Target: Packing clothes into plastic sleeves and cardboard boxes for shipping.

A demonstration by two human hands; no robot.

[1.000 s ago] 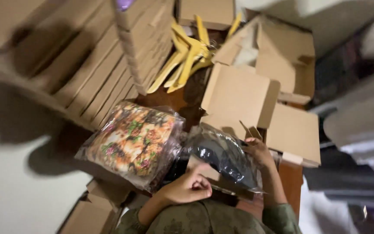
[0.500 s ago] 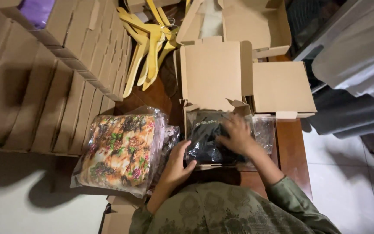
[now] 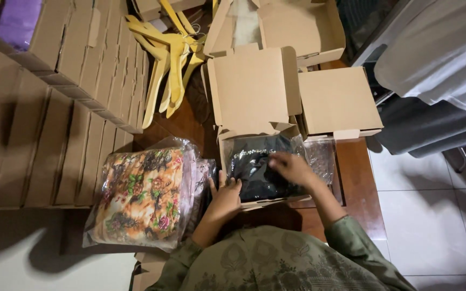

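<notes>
A dark folded garment in a glossy clear plastic bag lies inside an open brown cardboard box, whose flat lid stands raised behind it. The right hand rests flat on top of the bag, fingers spread and pressing down. The left hand sits at the box's near left edge, fingers curled against the bag's side; whether it grips the plastic or the card I cannot quite tell. Just left lies a stack of bagged floral fabric, orange and crinkly. A closed flat box sits to the right on the reddish wooden table. Beyond, yellow wooden hangers lie heaped beside rows of stacked cardboard boxes.
</notes>
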